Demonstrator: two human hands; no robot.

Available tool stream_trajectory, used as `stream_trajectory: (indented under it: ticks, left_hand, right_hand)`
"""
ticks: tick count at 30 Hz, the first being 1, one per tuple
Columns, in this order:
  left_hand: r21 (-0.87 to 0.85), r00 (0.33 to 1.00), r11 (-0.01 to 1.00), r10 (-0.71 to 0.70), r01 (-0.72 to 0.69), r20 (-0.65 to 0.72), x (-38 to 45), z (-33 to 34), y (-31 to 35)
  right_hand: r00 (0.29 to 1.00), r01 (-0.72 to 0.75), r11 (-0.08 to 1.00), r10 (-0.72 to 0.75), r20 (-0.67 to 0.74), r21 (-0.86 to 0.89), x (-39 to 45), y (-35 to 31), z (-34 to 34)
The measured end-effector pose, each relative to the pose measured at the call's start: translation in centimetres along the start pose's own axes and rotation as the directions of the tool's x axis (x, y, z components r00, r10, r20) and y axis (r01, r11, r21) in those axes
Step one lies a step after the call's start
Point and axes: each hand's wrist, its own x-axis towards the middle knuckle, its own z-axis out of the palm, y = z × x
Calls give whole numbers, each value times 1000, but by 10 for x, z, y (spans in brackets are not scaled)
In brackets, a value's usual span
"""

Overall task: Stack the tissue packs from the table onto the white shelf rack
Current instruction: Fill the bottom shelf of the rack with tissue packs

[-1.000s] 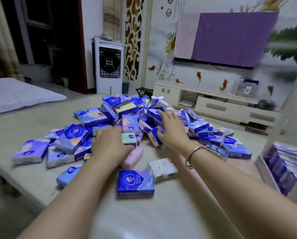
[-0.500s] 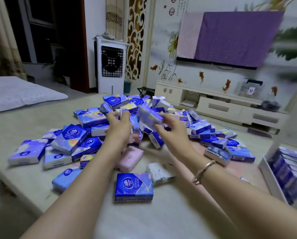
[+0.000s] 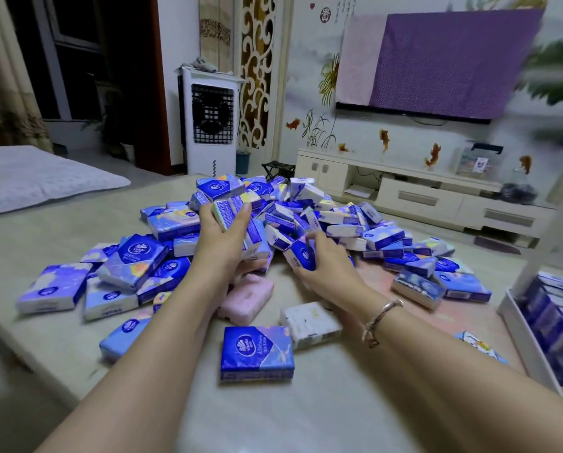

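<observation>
A person's left hand [image 3: 222, 238] is gripping a small stack of tissue packs [image 3: 229, 213] standing on edge above the heap [image 3: 306, 220] on the desk [image 3: 61, 348], while right-hand fingers [image 3: 316, 238] are curling around one tilted blue pack [image 3: 301, 256]; the white shelf rack [image 3: 518, 325] is standing at right.

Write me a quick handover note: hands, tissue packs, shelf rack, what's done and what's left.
Left hand: grips a small stack of packs raised over the pile.
Right hand: curled round a blue pack at the pile's near edge.
Pile of tissue packs: spread across the table.
White shelf rack: at the right, already holding a row of packs.
Left: most of the pile is not yet shelved.
</observation>
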Motion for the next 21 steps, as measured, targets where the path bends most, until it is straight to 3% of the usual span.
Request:
stream_trajectory:
  ticks: [2, 5, 8, 14, 18, 21]
  left_hand:
    - [14, 999, 999, -30, 30, 21, -1, 1, -2]
    - [-27, 992, 994, -106, 108, 74, -4, 8, -1]
    - [-52, 983, 988, -136, 143, 122, -10, 21, 3]
    - [-12, 929, 977, -197, 211, 314, -49, 48, 11]
    - [-120, 820, 931, -235, 344, 522, -88, 65, 26]
    - [-133, 735, 899, -248, 418, 631, -113, 78, 33]
  right_hand:
    - [999, 40, 983, -35, -29, 180, -1, -2, -2]
    - [993, 117, 841, -97, -66, 528, -8, -7, -13]
    - [982, 165, 738, -183, -41, 654, -25, -13, -33]
    - [977, 140, 688, -213, 13, 712, -69, -13, -79]
    - [973, 110, 685, -223, 63, 720, -109, -10, -113]
    - [977, 163, 767, -211, 4, 621, -140, -7, -134]
